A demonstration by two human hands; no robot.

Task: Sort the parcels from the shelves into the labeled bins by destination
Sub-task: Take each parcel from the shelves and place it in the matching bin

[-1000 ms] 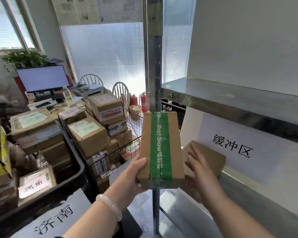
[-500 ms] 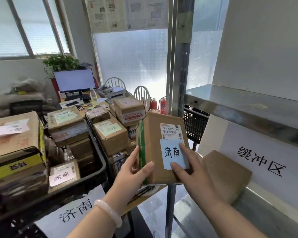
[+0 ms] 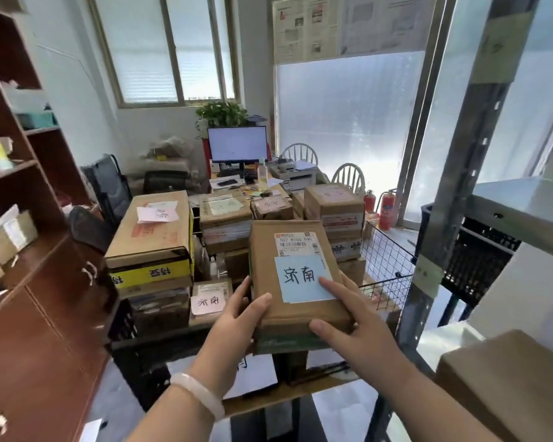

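I hold a flat brown cardboard parcel [image 3: 292, 260] in front of me, label side up, with a white barcode sticker and a blue note handwritten in Chinese. My left hand [image 3: 237, 323] grips its near left edge, thumb on top. My right hand [image 3: 351, 323] grips the near right corner, a finger lying on the blue note. Below and behind the parcel a black bin [image 3: 122, 320] is packed with labelled boxes. Another brown parcel [image 3: 505, 381] lies on the metal shelf [image 3: 521, 212] at the lower right.
A wire basket [image 3: 387, 266] of boxes stands right of the black bin. A brown wooden shelf unit [image 3: 29, 282] fills the left side. A grey shelf post [image 3: 460, 173] rises at right. Farther back are a desk with a monitor [image 3: 237, 143], chairs and two fire extinguishers [image 3: 387, 205].
I turned the parcel from its green-taped side to its label side and laid it flatter. My view swung left from the metal shelf toward the bins.
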